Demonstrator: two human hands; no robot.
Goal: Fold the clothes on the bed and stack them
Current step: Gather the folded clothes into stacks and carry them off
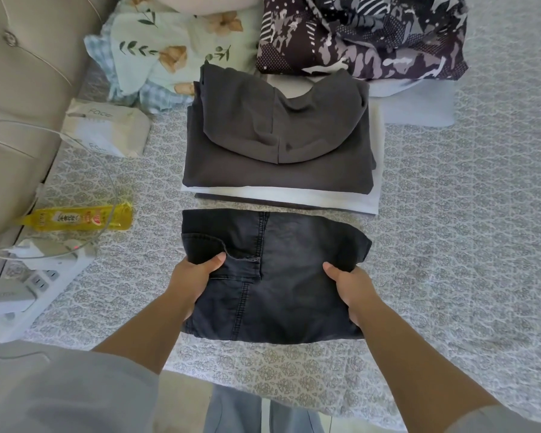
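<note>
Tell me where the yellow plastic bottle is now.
In the head view, the yellow plastic bottle lies on the bed's left side, between the white tissue pack and the white power strip.

The fingers of both hands are out of sight: the left hand [194, 276] and the right hand [347, 289] each show only a thumb on top of the folded jeans [281, 276], the rest tucked beneath the cloth. The stack [278, 145] behind hides its lower layers; only a white edge and a dark strip peek out, so what they are cannot be told. The patterned cloth [363, 32] and the floral pillow [169, 42] are cut off by the top edge. The power strip [28, 295] runs off the left edge, its plugs blurred. The print on the yellow bottle [78, 218] is too small to read.
</note>
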